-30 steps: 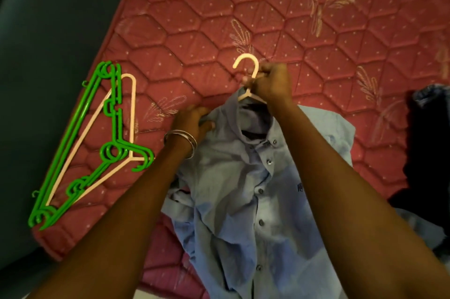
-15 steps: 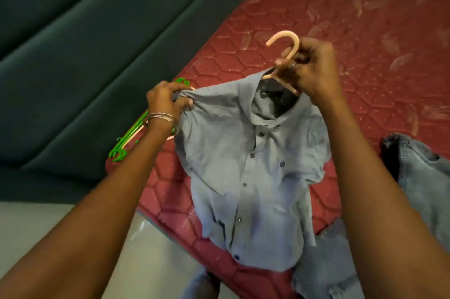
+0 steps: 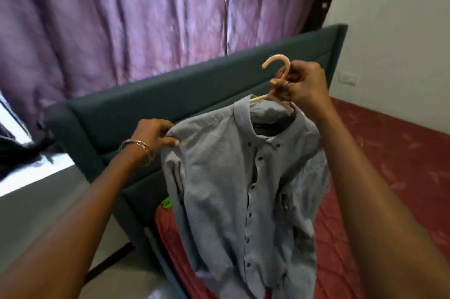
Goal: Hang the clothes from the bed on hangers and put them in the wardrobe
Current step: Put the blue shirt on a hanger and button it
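Our right hand (image 3: 303, 85) grips the peach plastic hanger (image 3: 277, 74); our left hand (image 3: 155, 135) pinches the grey button-up shirt (image 3: 233, 189) shoulder. We should seat that shoulder squarely before carrying.

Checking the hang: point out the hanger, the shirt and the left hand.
hanger (image 3: 277, 61): head view, top of hook.
shirt (image 3: 219, 164): head view, chest panel.
left hand (image 3: 153, 134): head view, back of hand.

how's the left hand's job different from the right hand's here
The left hand pinches the shirt at its shoulder; the right hand grips the hanger below its hook. The left sits lower, the right higher. The left wrist wears bangles; a right finger wears a ring. Both hold the shirt up above the bed.
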